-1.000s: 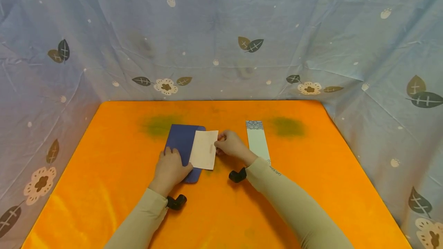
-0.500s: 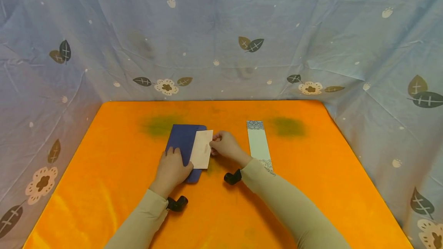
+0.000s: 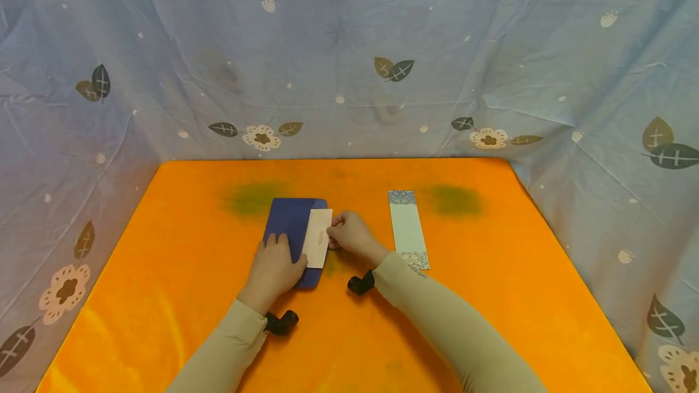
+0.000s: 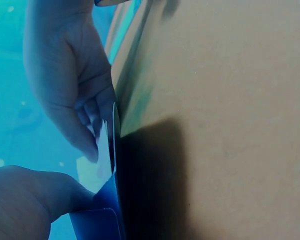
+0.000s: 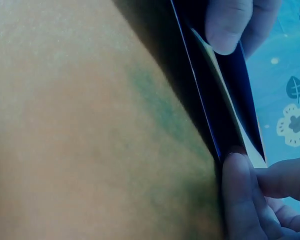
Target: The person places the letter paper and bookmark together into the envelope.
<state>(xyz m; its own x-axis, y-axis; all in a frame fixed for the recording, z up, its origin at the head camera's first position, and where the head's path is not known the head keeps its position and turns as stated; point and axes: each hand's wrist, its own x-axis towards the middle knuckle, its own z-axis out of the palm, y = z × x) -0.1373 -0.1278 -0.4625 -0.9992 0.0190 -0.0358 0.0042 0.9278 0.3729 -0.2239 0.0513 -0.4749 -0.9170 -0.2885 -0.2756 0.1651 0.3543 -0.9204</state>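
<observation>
A dark blue envelope [image 3: 289, 217] is near the table's middle in the head view, its flap side facing right. My left hand [image 3: 274, 268] grips it, thumb at the edge of the mouth. With fingertips and thumb, my right hand [image 3: 354, 238] pinches the outer edge of a cream card [image 3: 318, 238], which lies partly inside the envelope. In the left wrist view the card [image 4: 97, 170] stands between the envelope's front and flap. The right wrist view shows the card [image 5: 252, 147] in the parted mouth, right thumb and fingers at its end.
A pale paper strip [image 3: 408, 229] with lace-patterned ends lies to the right, near my right sleeve. The orange table cover [image 3: 218, 332] has greenish smudges. Patterned blue-grey cloth [image 3: 338, 29] hangs behind and at both sides. Black wrist cameras [image 3: 282, 323] jut from the cuffs.
My right hand has moved left, pushing the cream card further into the envelope, so less of it shows. The left hand stays almost still. More of the pale strip is uncovered.
</observation>
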